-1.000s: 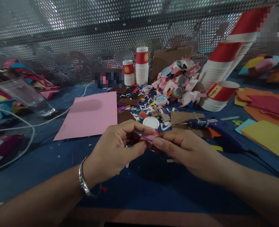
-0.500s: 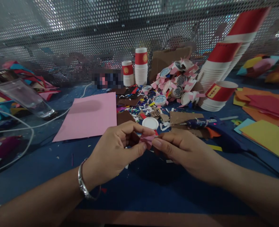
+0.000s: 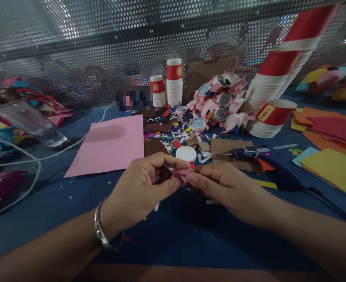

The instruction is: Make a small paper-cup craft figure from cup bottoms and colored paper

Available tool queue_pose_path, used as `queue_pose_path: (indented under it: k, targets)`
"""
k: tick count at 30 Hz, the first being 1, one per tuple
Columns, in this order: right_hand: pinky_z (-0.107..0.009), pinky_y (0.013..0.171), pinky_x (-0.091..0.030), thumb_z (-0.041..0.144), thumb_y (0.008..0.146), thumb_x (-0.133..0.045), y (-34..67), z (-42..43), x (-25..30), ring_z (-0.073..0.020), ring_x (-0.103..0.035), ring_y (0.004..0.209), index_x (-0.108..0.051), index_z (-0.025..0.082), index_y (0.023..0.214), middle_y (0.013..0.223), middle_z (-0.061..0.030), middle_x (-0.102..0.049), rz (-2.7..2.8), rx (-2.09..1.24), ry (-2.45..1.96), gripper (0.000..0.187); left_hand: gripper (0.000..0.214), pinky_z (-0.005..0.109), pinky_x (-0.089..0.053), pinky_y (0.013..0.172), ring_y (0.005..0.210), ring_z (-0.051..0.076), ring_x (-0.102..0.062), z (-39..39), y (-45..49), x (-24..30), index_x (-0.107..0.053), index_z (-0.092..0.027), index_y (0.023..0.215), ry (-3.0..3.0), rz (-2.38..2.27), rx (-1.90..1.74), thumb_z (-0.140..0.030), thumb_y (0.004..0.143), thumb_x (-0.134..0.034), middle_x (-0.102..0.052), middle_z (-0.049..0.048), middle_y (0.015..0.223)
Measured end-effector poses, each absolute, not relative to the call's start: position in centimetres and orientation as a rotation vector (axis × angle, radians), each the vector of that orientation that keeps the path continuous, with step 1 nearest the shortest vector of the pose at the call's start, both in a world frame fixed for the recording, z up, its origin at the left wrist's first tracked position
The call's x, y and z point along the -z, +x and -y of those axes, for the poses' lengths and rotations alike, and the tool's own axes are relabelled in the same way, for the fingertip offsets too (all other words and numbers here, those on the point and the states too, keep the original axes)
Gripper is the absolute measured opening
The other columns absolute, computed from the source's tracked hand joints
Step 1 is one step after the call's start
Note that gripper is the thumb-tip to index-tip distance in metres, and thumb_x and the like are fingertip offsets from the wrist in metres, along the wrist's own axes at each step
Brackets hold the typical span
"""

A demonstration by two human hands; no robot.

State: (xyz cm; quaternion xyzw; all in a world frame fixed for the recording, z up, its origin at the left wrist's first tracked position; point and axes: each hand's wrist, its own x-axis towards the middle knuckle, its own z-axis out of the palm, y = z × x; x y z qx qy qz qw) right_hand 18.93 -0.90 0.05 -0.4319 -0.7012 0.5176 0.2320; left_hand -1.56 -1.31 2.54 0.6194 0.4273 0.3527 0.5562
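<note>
My left hand and my right hand meet above the blue table, both pinched on a small folded pink paper piece held between the fingertips. A silver bangle circles my left wrist. Just beyond the fingers lies a white round lid. A large pink paper sheet lies flat to the left of my hands.
A blue glue gun lies at the right on brown card. Behind are paper scraps, a pile of decorated cup pieces, stacks of red-and-white cups, coloured sheets at the right, and a white cable at the left.
Both hands have stayed pinched on the pink piece, shifting very slightly; the view has drifted a little.
</note>
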Motion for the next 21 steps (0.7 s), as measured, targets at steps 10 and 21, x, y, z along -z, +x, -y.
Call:
queue_pose_path:
  k: [10,21]
  targets:
    - [-0.028,0.051,-0.021,0.066,0.097,-0.045,19.07,1.05,-0.23,-0.0104,-0.027,0.058,-0.047,0.02,0.069,0.065,0.0044,-0.03,1.984,-1.34,-1.226,0.054,0.019,0.019,-0.054,0.082,0.088,0.01,-0.069,1.36,-1.38,-2.56,-0.074,-0.017,0.103,1.418,-0.986,-0.841,-0.013,0.085,-0.073,-0.075,0.0013,0.095]
    - [-0.026,0.048,-0.021,0.067,0.096,-0.046,18.84,0.95,-0.05,-0.009,-0.03,0.055,-0.049,0.019,0.069,0.061,0.0054,-0.033,1.985,-1.354,-1.184,0.055,0.023,0.025,-0.054,0.086,0.091,0.014,-0.07,1.54,-1.29,-2.27,-0.072,-0.016,0.107,1.451,-1.03,-0.813,-0.012,0.084,-0.073,-0.076,0.0031,0.098]
